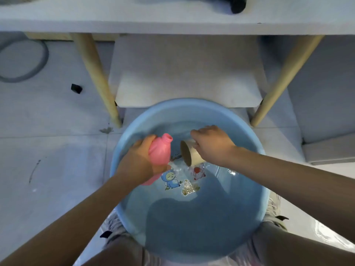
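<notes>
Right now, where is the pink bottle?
In the head view the pink bottle is left of centre, gripped by the left hand over the blue basin, its open neck close beside the tilted tan cup that the right hand holds.
</notes>
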Demonstrator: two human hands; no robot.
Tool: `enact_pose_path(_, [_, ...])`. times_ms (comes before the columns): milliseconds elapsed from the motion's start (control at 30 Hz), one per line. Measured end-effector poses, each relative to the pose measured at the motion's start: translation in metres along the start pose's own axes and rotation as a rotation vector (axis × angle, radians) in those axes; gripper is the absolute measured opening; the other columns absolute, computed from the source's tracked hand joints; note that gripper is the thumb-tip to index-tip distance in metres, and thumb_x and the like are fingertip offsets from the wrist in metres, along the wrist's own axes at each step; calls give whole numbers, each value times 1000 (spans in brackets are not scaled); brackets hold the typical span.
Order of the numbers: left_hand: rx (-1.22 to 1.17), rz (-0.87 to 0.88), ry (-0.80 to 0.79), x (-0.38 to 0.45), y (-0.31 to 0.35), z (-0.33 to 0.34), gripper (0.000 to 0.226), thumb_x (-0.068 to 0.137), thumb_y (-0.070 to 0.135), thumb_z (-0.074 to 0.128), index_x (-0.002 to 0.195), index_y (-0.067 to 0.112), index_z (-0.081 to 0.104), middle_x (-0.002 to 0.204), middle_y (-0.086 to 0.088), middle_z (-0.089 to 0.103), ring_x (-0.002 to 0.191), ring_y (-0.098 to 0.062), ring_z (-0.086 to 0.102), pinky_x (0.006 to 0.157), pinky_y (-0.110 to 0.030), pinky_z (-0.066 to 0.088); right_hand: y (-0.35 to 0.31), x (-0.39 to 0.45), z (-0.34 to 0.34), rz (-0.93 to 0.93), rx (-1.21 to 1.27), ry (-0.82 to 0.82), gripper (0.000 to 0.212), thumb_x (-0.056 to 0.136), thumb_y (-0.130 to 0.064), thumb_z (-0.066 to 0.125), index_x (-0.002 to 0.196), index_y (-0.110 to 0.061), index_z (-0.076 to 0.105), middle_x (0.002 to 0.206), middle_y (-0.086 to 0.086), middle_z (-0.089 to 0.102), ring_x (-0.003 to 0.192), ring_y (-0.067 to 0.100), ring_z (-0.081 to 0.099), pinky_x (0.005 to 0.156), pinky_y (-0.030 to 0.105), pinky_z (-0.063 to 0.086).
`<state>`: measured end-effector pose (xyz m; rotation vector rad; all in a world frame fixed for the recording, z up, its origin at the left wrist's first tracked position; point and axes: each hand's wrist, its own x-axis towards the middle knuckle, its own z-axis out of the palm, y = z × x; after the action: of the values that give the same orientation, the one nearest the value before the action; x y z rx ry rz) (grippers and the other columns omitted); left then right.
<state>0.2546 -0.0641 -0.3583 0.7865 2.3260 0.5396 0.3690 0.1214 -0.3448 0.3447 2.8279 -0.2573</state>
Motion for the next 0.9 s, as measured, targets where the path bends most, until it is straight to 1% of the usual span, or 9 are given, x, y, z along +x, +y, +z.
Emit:
enact_pose_path(67, [-9, -14, -17, -2, -1, 8, 93, 58, 39, 88, 136, 31, 40, 128, -1, 43, 114, -22, 47, 91, -28, 37, 3, 3, 5, -15, -14, -16, 12, 92, -12, 49, 103, -9, 50, 100, 9, 63, 95, 31, 55, 74, 32, 31])
enact_pose_path(133, [-40, -10, -10, -3, -3, 14, 92, 58, 35, 88, 136, 30, 40, 129, -4, 38, 114, -23, 44, 94, -27, 36, 6, 5, 8, -14, -12, -40, 12, 94, -15, 48, 104, -9, 49, 99, 9, 62, 96, 30, 54, 73, 32, 30])
enact_pose_path(233, [-49, 17, 30, -5, -7, 21, 94, 55, 34, 89, 136, 29, 41, 126, -7, 38, 114, -26, 43, 101, -36, 40, 9, 7, 10, -18, 19, -61, 10, 96, -18, 46, 101, -10, 47, 95, 8, 60, 94, 29, 54, 68, 28, 25])
enact_pose_path(367, [-2, 48, 97, -7, -9, 23, 93, 54, 37, 89, 135, 29, 43, 124, -7, 44, 111, -30, 48, 97, -47, 43, 5, 8, 11, -44, -13, -73, 6, 96, -18, 46, 97, -12, 45, 92, 7, 60, 91, 28, 55, 68, 28, 27])
enact_pose_path(500, [-4, 30, 123, -8, -10, 26, 93, 56, 37, 88, 137, 28, 43, 125, -8, 44, 112, -31, 50, 96, -49, 43, -8, 12, 17, -84, -93, -106, 16, 94, -12, 49, 109, -9, 50, 102, 8, 62, 97, 28, 56, 71, 29, 31])
enact_pose_path(600, [-3, 8, 118, -9, -9, 29, 94, 57, 37, 88, 138, 29, 41, 127, -8, 42, 114, -30, 49, 99, -48, 41, -9, 16, 17, -92, -62, -105, 15, 94, -13, 48, 108, -8, 51, 102, 9, 62, 97, 28, 56, 72, 29, 30])
enact_pose_path(700, [-37, 13, 106, -10, -10, 30, 94, 59, 35, 87, 139, 28, 38, 131, -8, 39, 115, -30, 48, 99, -49, 42, 5, 16, 11, 47, 155, -77, 6, 93, -18, 48, 91, -12, 49, 95, 11, 60, 91, 31, 55, 67, 28, 31])
enact_pose_path(800, [-103, 7, 139, -10, -12, 29, 90, 62, 29, 87, 138, 27, 39, 132, -6, 38, 117, -30, 46, 98, -49, 43, 23, 11, 8, 266, 460, -109, 23, 90, -23, 54, 71, -19, 41, 72, -1, 49, 75, 22, 47, 58, 29, 30])
enact_pose_path(900, [-148, 5, 157, -11, -11, 28, 91, 61, 25, 87, 138, 26, 39, 133, -5, 37, 119, -26, 43, 100, -44, 42, 34, 0, 5, 408, 721, -76, 25, 85, -21, 61, 66, -17, 45, 66, -3, 48, 60, 12, 44, 46, 19, 32])
